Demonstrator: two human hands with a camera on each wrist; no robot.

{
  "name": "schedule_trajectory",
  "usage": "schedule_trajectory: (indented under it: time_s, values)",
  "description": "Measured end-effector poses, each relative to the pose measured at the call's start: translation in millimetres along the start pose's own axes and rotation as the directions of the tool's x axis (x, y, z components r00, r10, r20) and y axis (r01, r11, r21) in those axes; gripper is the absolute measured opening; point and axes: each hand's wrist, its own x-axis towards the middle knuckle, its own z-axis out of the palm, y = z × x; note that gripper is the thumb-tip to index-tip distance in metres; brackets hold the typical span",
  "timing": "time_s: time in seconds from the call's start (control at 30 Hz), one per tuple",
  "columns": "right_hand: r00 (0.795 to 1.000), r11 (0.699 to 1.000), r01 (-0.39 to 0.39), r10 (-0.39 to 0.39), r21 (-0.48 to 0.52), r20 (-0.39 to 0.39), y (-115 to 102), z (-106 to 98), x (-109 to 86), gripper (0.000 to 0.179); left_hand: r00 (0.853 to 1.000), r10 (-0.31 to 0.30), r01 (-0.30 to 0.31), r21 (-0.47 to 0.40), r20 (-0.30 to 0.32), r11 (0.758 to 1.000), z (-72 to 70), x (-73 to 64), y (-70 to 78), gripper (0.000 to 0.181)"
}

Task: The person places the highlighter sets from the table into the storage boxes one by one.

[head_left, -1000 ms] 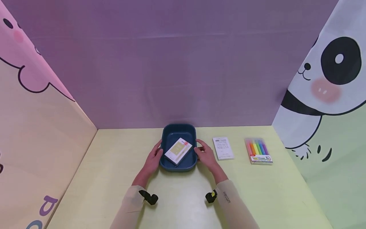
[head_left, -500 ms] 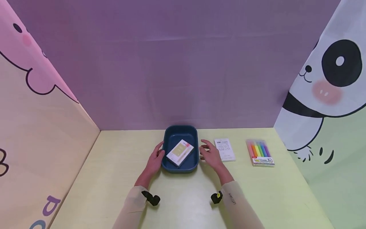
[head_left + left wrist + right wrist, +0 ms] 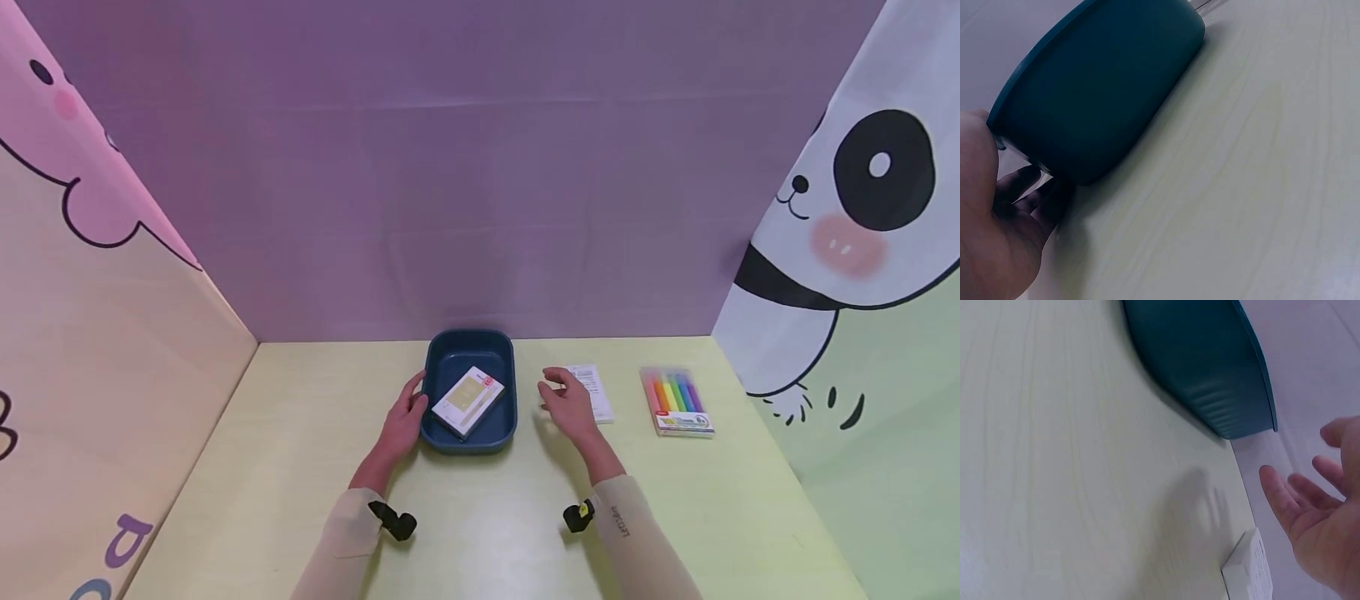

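Note:
A dark blue rectangular tray (image 3: 469, 445) stands on the table, with a flat white box (image 3: 468, 402) bearing a gold panel lying slantwise in it. My left hand (image 3: 401, 423) touches the tray's left side, fingers along its outer wall and thumb at the rim. In the left wrist view its fingers (image 3: 1047, 203) reach low on that wall. My right hand (image 3: 573, 407) is off the tray, holding nothing, fingers loosely bent. In the head view it partly covers a white flat pack (image 3: 596, 392) with printed text. The right wrist view shows that pack (image 3: 1250, 569) below the palm.
To the right of the white pack lies a clear case of colored markers (image 3: 677, 402). A purple backdrop (image 3: 480, 183) rises at the table's back edge, close behind the tray. Printed panels (image 3: 847, 350) flank the table (image 3: 480, 533).
My right hand has let go of the tray's right side and moved right, over the edge of the white pack. My left hand has stayed at the tray.

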Motion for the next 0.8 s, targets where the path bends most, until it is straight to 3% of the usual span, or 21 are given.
schedule_trajectory:
  time_s: [0.17,0.3,0.43,0.8]
  values:
    - [0.999,0.998,0.03,-0.031,-0.053,-0.025,1,-7,0.2,0.033,1.0,-0.015,0.015,0.028,0.003,1.0,0.7,-0.8,-1.1,0.047]
    - [0.995,0.989,0.058,-0.069,-0.136,-0.077,2,-13,-0.3,0.031,1.0,-0.004,0.004,0.03,0.0,1.0,1.6,-0.9,-0.7,0.047]
    - [0.991,0.986,0.071,-0.086,-0.153,-0.097,4,-17,-0.7,0.032,1.0,0.009,-0.009,0.012,-0.001,1.0,2.5,-0.8,-1.4,0.047]
    - [0.992,0.975,0.031,-0.057,-0.218,-0.116,5,-26,-3.0,0.035,1.0,0.005,-0.005,0.028,-0.003,1.0,2.6,0.1,0.3,0.046]
